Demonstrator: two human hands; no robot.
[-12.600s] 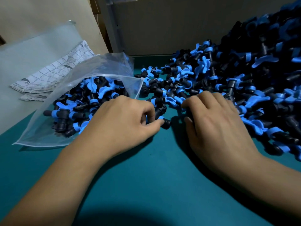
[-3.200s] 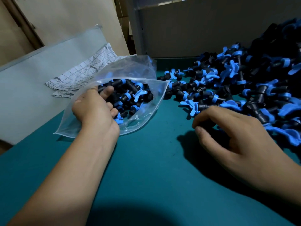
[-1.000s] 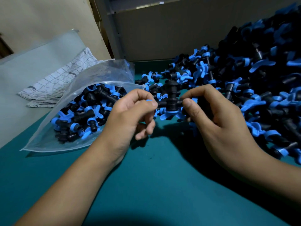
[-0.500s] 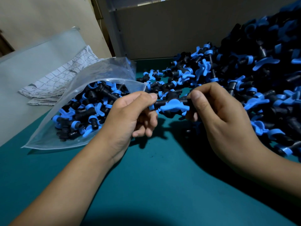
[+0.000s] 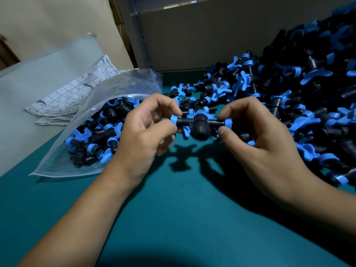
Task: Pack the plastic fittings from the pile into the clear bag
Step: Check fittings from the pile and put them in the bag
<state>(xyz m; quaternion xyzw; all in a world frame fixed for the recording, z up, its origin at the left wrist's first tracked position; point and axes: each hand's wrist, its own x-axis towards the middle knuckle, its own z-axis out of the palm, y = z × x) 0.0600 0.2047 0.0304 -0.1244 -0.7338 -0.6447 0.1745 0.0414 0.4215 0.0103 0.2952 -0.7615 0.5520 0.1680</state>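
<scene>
Fitting (image 5: pixel 200 125), black with blue end rings, is held level above the teal table (image 5: pixel 173 218) between both hands. My left hand (image 5: pixel 142 135) pinches its left ring with thumb and forefinger, remaining fingers curled; my right hand (image 5: pixel 262 139) pinches the right ring the same way. Clear bag (image 5: pixel 63 162) lies just left, mouth toward the hands, partly filled with fittings. Pile (image 5: pixel 300 97) rises to the right behind my right hand. Folded patterned cloth (image 5: pixel 77 93) sits behind the bag.
</scene>
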